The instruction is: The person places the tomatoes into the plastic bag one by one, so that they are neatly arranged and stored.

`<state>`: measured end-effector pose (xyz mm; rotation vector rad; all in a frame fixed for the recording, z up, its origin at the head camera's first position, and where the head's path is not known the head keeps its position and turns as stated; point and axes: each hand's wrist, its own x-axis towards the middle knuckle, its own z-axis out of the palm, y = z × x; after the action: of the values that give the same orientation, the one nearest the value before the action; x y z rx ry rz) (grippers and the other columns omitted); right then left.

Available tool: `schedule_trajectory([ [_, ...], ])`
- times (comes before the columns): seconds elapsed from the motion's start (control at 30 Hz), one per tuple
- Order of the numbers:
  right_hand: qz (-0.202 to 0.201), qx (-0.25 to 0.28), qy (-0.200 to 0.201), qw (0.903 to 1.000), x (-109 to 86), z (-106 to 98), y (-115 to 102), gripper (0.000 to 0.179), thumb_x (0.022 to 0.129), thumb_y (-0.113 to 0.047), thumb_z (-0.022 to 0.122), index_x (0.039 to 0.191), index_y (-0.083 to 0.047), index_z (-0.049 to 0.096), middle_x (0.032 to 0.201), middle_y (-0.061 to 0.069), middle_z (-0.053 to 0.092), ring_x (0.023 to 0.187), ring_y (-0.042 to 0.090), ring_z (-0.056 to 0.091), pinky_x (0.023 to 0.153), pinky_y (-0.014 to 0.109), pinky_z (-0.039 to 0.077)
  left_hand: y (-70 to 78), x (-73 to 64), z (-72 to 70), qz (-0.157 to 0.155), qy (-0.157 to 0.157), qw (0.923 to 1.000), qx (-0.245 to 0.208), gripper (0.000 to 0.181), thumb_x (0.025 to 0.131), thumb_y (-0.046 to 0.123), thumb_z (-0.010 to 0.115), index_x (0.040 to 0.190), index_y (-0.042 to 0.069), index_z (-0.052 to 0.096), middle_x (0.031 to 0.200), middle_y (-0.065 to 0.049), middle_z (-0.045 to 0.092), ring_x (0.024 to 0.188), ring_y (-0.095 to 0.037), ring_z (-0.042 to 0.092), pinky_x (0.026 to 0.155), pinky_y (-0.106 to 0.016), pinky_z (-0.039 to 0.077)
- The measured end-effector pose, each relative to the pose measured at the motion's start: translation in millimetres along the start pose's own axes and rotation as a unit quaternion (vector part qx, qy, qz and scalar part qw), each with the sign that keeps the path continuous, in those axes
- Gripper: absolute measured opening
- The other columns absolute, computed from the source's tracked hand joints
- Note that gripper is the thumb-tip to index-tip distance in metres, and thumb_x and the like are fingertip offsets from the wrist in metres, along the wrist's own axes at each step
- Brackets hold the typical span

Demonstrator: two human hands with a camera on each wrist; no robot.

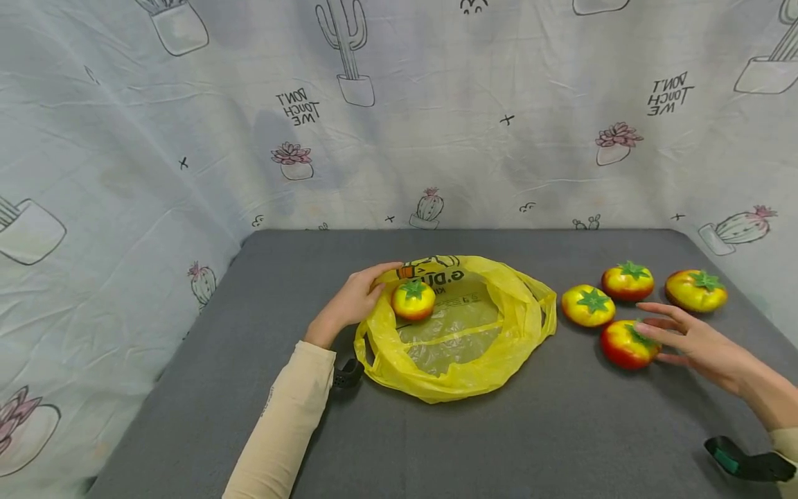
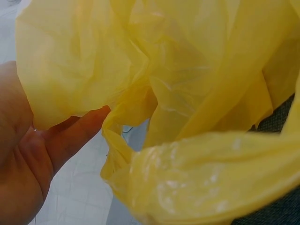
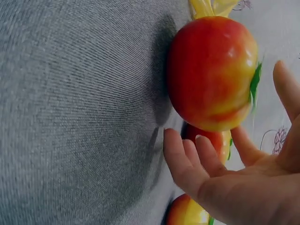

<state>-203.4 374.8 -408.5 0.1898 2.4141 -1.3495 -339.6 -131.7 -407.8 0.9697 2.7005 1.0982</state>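
Observation:
A yellow plastic bag (image 1: 499, 367) lies with its mouth spread wide, and one toy tomato (image 1: 414, 299) sits inside at its left. My left hand (image 1: 357, 298) grips the bag's left rim; in the left wrist view the yellow film (image 2: 84, 61) passes between thumb and fingers. On the right, my right hand (image 1: 698, 339) reaches around a red-and-yellow toy tomato (image 1: 626, 345) with a green leafy top. In the right wrist view, the spread fingers (image 3: 180, 157) are at the side of this tomato (image 3: 211, 70), with the thumb apart from it.
More toy tomatoes stand just beyond the right hand: a yellow one (image 1: 587, 306) near the bag, a red-yellow one (image 1: 626, 284) behind, and another (image 1: 695, 291) toward the right edge. The grey table (image 1: 499, 443) ends at a white cloth (image 1: 399, 152) printed with cacti.

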Motion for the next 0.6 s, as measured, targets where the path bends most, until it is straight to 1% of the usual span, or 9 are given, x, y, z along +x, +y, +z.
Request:
schedule_trajectory([
  [0.03,-0.003,-0.006,-0.004,1.0000,0.2,1.2,-1.1,0.079,0.101,-0.037,0.046,0.149,0.007,-0.001,0.143,0.040,0.003,0.123,0.057,0.021,0.086,0.059,0.041,0.2,0.1,0.0,0.001,0.000,1.0000,0.001,0.049,0.097,-0.006,0.046,0.143,0.010,0.045,0.140,-0.014,0.046,0.044,-0.011,0.028,0.062,-0.032,0.040],
  [0.1,-0.014,-0.014,-0.018,0.9996,0.3,2.2,-2.9,0.078,0.101,-0.033,0.048,0.149,0.006,0.001,0.145,0.039,0.003,0.124,0.058,0.020,0.086,0.059,0.042,1.0,-0.2,-0.5,0.000,-0.001,1.0000,-0.001,0.049,0.097,-0.006,0.046,0.143,0.010,0.045,0.140,-0.015,0.046,0.044,-0.011,0.028,0.060,-0.032,0.040],
  [0.27,-0.036,-0.044,-0.040,0.9976,1.7,3.4,-3.7,0.076,0.099,-0.027,0.053,0.149,0.005,0.004,0.144,0.041,0.001,0.121,0.064,0.015,0.083,0.060,0.041,2.9,-1.0,-2.1,-0.006,0.000,1.0000,-0.007,0.050,0.097,-0.006,0.046,0.143,0.012,0.045,0.140,-0.015,0.046,0.041,-0.011,0.029,0.050,-0.029,0.038],
  [0.3,-0.038,-0.048,-0.041,0.9973,1.7,3.9,-3.8,0.077,0.099,-0.027,0.054,0.149,0.005,0.005,0.144,0.042,0.001,0.121,0.066,0.013,0.084,0.061,0.040,2.8,-0.8,-2.2,-0.007,0.000,1.0000,-0.006,0.050,0.097,-0.006,0.046,0.143,0.012,0.045,0.140,-0.015,0.046,0.041,-0.011,0.029,0.050,-0.029,0.038],
  [0.37,-0.041,-0.054,-0.042,0.9968,1.2,4.6,-4.1,0.078,0.098,-0.026,0.055,0.149,0.005,0.005,0.144,0.042,-0.001,0.120,0.068,0.010,0.084,0.065,0.037,2.8,-0.4,-2.1,-0.008,-0.001,1.0000,-0.004,0.050,0.097,-0.006,0.046,0.144,0.012,0.045,0.140,-0.015,0.046,0.042,-0.011,0.029,0.051,-0.028,0.038],
  [0.53,-0.041,-0.055,-0.043,0.9967,-1.7,7.0,-4.2,0.082,0.096,-0.024,0.059,0.151,0.003,0.004,0.146,0.040,-0.007,0.120,0.071,0.002,0.085,0.075,0.021,2.8,0.0,-0.8,-0.009,-0.003,1.0000,-0.002,0.050,0.097,-0.006,0.045,0.144,0.011,0.044,0.142,-0.015,0.045,0.042,-0.011,0.028,0.054,-0.030,0.038],
  [0.6,-0.040,-0.057,-0.041,0.9967,-2.9,8.4,-3.3,0.083,0.095,-0.024,0.060,0.151,0.002,0.004,0.146,0.041,-0.007,0.120,0.070,0.003,0.085,0.075,0.020,2.6,-0.1,0.1,-0.009,-0.003,0.9999,-0.003,0.049,0.097,-0.006,0.045,0.144,0.011,0.044,0.141,-0.016,0.045,0.042,-0.011,0.028,0.053,-0.030,0.038],
])
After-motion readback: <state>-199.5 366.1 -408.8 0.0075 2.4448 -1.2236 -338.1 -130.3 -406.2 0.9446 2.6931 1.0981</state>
